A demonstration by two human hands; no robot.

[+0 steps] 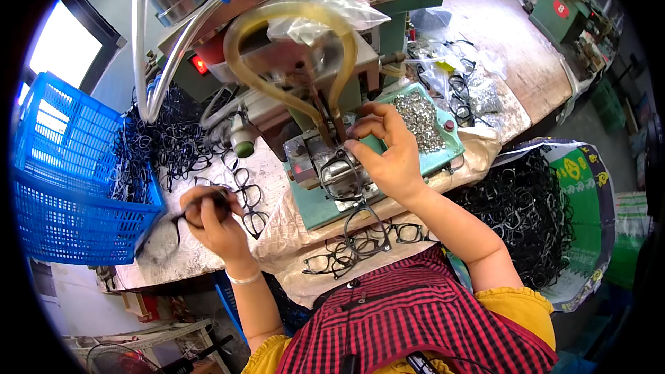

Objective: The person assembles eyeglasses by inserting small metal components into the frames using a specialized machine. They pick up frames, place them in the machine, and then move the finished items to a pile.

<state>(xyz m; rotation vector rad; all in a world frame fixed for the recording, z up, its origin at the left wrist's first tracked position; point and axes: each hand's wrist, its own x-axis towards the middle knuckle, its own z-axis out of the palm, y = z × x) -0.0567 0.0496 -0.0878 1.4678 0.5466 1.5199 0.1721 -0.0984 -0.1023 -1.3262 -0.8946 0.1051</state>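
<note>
The right hand's (389, 152) thumb and forefinger curved toward each other at the upper edge of a black spectacle frame (338, 161), which sat on the metal fixture (350, 188) beneath the machine's head; whether they were pinching it I could not tell, though the hand probably steadied it there. The left hand (213, 225), blurred over the bench, had its fingers curled together around something dark, too smeared to name or to show how firmly it was gripped. Two amber tubes (350, 48) came down just behind the fixture, perhaps to feed it. A green tray (451, 140) of small metal parts (418, 121) stood beside the right hand, presumably for easy reach. Loose frames (334, 260) lay along the bench's front edge, likely laid close to spare long reaches. Farther out, a blue crate (83, 201) on the left and a patterned sack (582, 187) on the right kept masses of frames within arm's range.
</note>
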